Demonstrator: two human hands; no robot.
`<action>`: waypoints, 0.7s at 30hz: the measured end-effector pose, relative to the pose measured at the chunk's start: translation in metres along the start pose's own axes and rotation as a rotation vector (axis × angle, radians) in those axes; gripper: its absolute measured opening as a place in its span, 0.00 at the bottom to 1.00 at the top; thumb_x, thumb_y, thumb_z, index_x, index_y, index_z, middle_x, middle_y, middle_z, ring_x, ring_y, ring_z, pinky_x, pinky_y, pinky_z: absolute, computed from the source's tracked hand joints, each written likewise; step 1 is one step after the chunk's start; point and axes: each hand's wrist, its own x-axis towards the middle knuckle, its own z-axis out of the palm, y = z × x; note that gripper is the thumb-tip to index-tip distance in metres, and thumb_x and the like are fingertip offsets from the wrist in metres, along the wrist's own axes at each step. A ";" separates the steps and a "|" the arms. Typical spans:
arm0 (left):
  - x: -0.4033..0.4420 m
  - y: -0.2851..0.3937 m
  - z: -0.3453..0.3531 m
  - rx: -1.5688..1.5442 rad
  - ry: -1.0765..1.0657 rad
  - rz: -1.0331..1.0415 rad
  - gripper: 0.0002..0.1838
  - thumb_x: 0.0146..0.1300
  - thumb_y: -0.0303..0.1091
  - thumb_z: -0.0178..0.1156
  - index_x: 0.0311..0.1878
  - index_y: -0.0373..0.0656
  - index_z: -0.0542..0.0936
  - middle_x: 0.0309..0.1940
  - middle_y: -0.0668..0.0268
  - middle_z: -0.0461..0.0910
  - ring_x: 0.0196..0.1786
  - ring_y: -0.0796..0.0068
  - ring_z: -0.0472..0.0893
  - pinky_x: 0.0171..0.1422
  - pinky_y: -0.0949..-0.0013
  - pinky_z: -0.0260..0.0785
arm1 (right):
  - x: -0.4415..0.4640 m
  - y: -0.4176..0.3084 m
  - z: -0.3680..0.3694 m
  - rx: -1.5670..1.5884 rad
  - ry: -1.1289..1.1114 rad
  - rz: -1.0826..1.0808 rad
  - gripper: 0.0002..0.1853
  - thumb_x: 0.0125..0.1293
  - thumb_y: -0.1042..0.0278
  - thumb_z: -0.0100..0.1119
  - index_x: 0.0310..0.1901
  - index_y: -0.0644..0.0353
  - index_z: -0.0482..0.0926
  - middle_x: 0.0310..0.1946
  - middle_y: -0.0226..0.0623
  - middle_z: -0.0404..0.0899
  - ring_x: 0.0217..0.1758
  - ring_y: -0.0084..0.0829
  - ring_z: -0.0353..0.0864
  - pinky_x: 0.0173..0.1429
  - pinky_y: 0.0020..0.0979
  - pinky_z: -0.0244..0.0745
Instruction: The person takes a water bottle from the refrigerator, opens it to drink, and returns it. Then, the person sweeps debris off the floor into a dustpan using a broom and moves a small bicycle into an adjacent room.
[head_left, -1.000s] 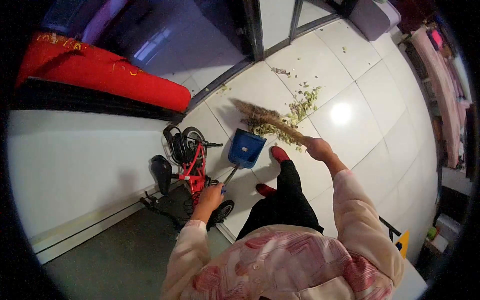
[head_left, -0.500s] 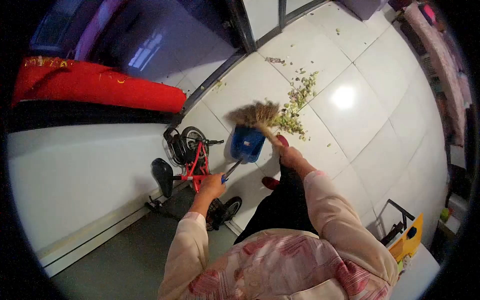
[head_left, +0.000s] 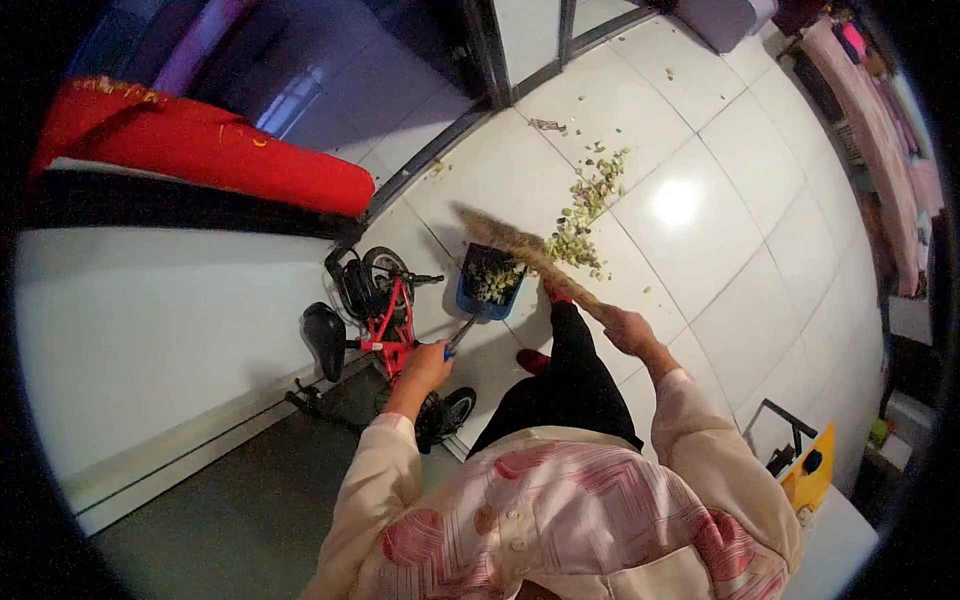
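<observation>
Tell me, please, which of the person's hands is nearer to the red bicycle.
Left. The left hand, gripping the dustpan handle, overlaps the red bicycle in view; the right hand, holding the broom, is farther off to the bicycle's right.

Glare on tiles [head_left: 765, 185]; broom [head_left: 528, 250] blurred; edges warped.

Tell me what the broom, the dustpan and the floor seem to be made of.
The broom looks like dry plant fibre, dull and rough, from its tan, straw-like head, though blur leaves this open. The dustpan is probably smooth moulded plastic, judging by its even blue rim. The floor seems to be glossy ceramic or stone tile: thin joints and bright glare show.
</observation>
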 end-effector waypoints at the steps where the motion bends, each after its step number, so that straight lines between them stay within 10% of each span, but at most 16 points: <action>1: -0.005 0.001 0.002 -0.025 0.014 0.005 0.18 0.53 0.40 0.58 0.47 0.45 0.74 0.40 0.54 0.78 0.43 0.53 0.77 0.47 0.57 0.68 | -0.012 0.005 0.008 0.105 0.114 0.039 0.25 0.53 0.68 0.55 0.56 0.51 0.68 0.42 0.48 0.76 0.45 0.46 0.76 0.48 0.40 0.71; 6: -0.026 -0.018 0.039 -0.124 0.156 0.039 0.18 0.55 0.39 0.55 0.47 0.41 0.72 0.39 0.54 0.78 0.43 0.53 0.77 0.47 0.55 0.68 | -0.057 0.034 0.049 0.835 0.320 0.437 0.29 0.55 0.73 0.55 0.61 0.51 0.63 0.18 0.29 0.70 0.16 0.21 0.67 0.17 0.23 0.63; 16: -0.056 -0.039 0.051 -0.416 0.399 0.026 0.19 0.54 0.41 0.57 0.44 0.38 0.72 0.37 0.52 0.77 0.42 0.51 0.76 0.45 0.56 0.67 | -0.135 0.093 0.083 1.126 0.563 0.736 0.31 0.53 0.74 0.54 0.61 0.48 0.59 0.12 0.29 0.63 0.10 0.23 0.63 0.11 0.25 0.56; 21: -0.056 -0.081 0.041 -0.538 0.552 -0.020 0.21 0.53 0.44 0.58 0.43 0.36 0.72 0.34 0.50 0.77 0.40 0.49 0.76 0.43 0.56 0.67 | -0.148 0.101 0.113 1.478 0.634 0.786 0.17 0.58 0.71 0.52 0.49 0.51 0.63 0.10 0.28 0.60 0.07 0.22 0.58 0.07 0.25 0.50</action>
